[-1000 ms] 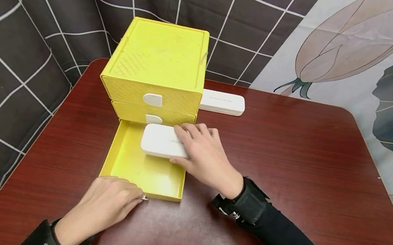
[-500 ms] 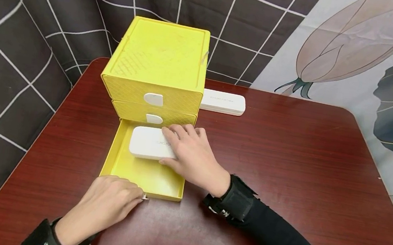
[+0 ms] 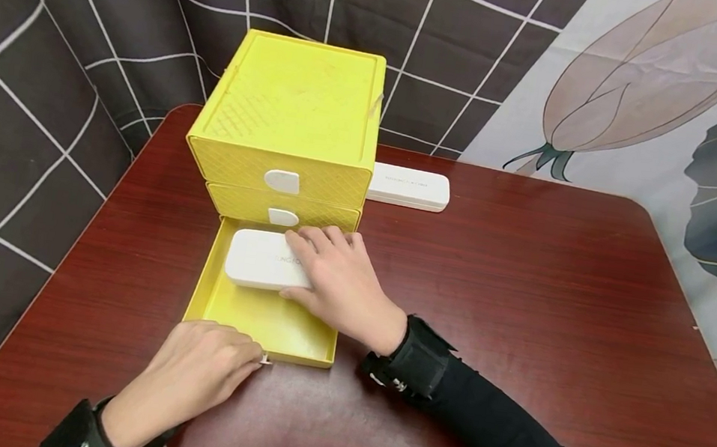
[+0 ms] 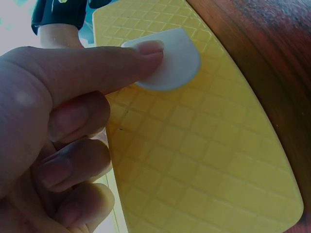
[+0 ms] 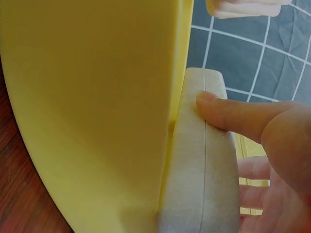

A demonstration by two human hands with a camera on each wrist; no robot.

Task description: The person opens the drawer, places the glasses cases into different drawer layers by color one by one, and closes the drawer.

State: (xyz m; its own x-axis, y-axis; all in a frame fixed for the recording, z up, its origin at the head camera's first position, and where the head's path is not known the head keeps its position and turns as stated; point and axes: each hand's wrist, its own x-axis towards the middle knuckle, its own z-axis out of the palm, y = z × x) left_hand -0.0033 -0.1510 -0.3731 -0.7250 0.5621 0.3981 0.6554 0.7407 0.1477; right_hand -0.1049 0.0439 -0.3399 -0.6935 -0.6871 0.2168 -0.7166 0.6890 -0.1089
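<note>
My right hand [image 3: 346, 286] grips a slim white case [image 3: 258, 259] with faint lettering on its lid, thumb at the near side and fingers over the far side. The case overlaps the pulled-out bottom drawer [image 3: 270, 329] of a yellow drawer box [image 3: 303, 99]. In the right wrist view the case [image 5: 192, 160] shows a seam along its side, close to the yellow drawer wall [image 5: 97, 116]. My left hand [image 3: 194, 360] holds the drawer's front at its left part. The left wrist view shows its thumb on the white tab [image 4: 180, 60], other fingers curled at the edge.
A second white case [image 3: 411, 187] lies on the dark red wooden table [image 3: 526, 291], right of the drawer box. The two upper drawers are closed, each with a white tab [image 3: 282, 182]. A grey gridded curtain [image 3: 20, 156] hangs at the left and behind.
My right hand has moved the white case leftward over the open drawer, slightly toward me at first. The left hand stays at the drawer's front.
</note>
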